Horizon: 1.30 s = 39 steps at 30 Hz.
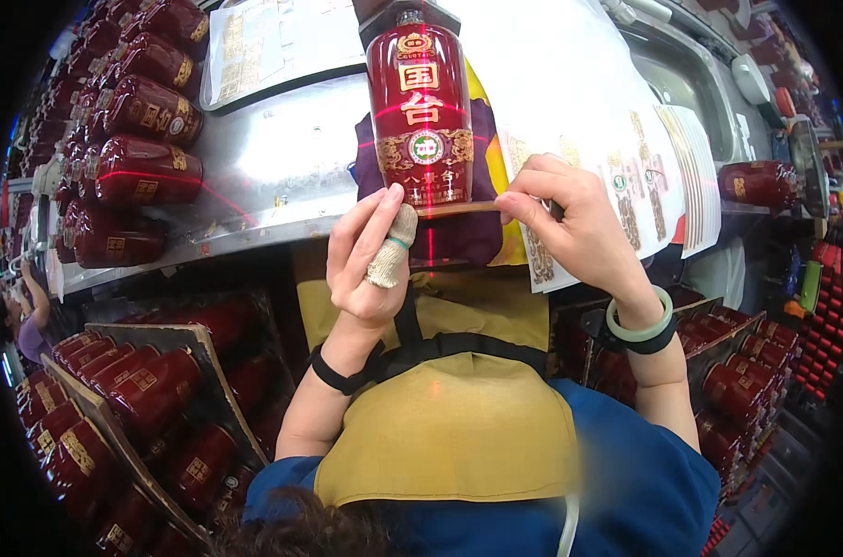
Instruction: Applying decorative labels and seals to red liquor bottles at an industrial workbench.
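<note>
A dark red glass bottle (421, 121) with gold lettering and a round green-and-white emblem lies on the bench, its base toward me. Along that base runs a thin tan strip (459, 210), stretched between my hands. My left hand (370, 251) pinches the strip's left end by the bottle's lower left corner; a knitted cloth sleeve covers one of its digits. At the other end, my right hand (561, 209) closes thumb and forefinger on the strip. Something small and dark shows by its curled fingers, too hidden to name. Red laser lines cross the bottle.
Under the bottle lies a purple and yellow cloth (485, 139). White sheets of gold decals (640, 186) spread at right; another sheet (291, 46) lies far left. Red bottles (152, 172) line the bench's left end. Wooden crates (152, 371) of bottles stand on both sides of me.
</note>
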Available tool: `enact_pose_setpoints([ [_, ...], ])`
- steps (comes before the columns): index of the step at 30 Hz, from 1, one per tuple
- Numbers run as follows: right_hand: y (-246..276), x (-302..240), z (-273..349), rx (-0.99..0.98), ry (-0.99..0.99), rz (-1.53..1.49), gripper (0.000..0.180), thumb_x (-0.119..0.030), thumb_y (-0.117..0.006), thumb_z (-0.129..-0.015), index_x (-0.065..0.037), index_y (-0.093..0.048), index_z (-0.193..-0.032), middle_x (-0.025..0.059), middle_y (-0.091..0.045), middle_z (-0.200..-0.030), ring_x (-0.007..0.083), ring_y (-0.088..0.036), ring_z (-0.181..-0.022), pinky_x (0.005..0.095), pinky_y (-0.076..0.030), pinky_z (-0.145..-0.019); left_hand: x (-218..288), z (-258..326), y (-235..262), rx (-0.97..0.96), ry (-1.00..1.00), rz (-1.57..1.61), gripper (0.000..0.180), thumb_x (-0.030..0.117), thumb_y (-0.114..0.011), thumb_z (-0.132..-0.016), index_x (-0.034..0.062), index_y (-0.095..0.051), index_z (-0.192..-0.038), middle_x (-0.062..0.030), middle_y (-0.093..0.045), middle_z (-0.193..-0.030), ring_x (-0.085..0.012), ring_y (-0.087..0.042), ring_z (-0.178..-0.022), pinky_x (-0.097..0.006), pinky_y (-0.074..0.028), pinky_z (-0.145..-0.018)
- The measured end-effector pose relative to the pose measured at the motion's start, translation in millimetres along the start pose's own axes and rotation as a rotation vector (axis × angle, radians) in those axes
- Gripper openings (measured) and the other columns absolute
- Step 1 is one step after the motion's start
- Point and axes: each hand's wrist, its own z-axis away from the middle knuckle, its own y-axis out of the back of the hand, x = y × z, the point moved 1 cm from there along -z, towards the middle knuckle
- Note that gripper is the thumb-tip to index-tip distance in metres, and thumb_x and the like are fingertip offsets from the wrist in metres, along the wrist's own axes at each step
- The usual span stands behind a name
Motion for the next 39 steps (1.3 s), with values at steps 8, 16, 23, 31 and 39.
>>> enact_pose_setpoints([
  [8, -3.7, 2.0, 2.8, 0.030, -0.036, -0.039, 0.022, -0.020, -0.073, -0.095, -0.001, -0.072, -0.084, 0.0120, -0.058, -0.076, 0.0268, -0.056, -0.072, 0.0379, -0.044, -0.067, 1.3, -0.4, -0.1, -0.047, -0.011, -0.110, 0.040, -0.011, -0.079, -0.079, -0.0087, -0.071, -0.118, -0.0153, -0.073, -0.123, -0.0319, -0.067, -0.112, -0.039, -0.057, -0.095],
  [16, -7.0, 1.5, 1.8, 0.040, -0.038, -0.016, 0.022, -0.020, -0.073, -0.095, -0.001, -0.072, -0.084, 0.0123, -0.061, -0.077, 0.0272, -0.058, -0.073, 0.0378, -0.046, -0.067, 6.8, -19.7, -7.0, -0.006, -0.048, -0.028, 0.029, -0.008, -0.082, -0.079, -0.0064, -0.075, -0.107, -0.0130, -0.077, -0.110, -0.0302, -0.071, -0.106, -0.039, -0.059, -0.089],
  [23, -12.8, 1.9, -1.9, 0.058, -0.012, -0.087, 0.020, -0.019, -0.074, -0.095, 0.000, -0.071, -0.087, 0.0131, -0.065, -0.079, 0.0276, -0.062, -0.075, 0.0377, -0.049, -0.068, -3.1, -0.7, -2.9, 0.019, 0.090, 0.049, 0.035, -0.010, -0.080, -0.081, -0.0104, -0.072, -0.115, -0.0211, -0.074, -0.116, -0.0345, -0.072, -0.106, -0.039, -0.060, -0.093],
  [31, -12.8, 6.0, 0.1, 0.068, -0.018, -0.076, 0.020, -0.018, -0.074, -0.095, 0.001, -0.071, -0.088, 0.0133, -0.065, -0.080, 0.0272, -0.062, -0.074, 0.0374, -0.049, -0.067, 4.9, -6.7, -7.2, 0.020, -0.112, -0.189, 0.032, -0.006, -0.082, -0.082, -0.0065, -0.073, -0.112, -0.0188, -0.070, -0.126, -0.0359, -0.064, -0.122, -0.039, -0.060, -0.093],
  [39, -13.1, 3.2, -0.5, 0.050, -0.050, -0.030, 0.020, -0.018, -0.075, -0.093, 0.001, -0.072, -0.089, 0.0132, -0.066, -0.080, 0.0267, -0.062, -0.073, 0.0370, -0.049, -0.067, 0.5, -11.8, -8.9, 0.064, 0.045, 0.091, 0.026, -0.009, -0.083, -0.078, -0.0066, -0.072, -0.102, -0.0159, -0.075, -0.111, -0.0362, -0.072, -0.105, -0.042, -0.062, -0.088],
])
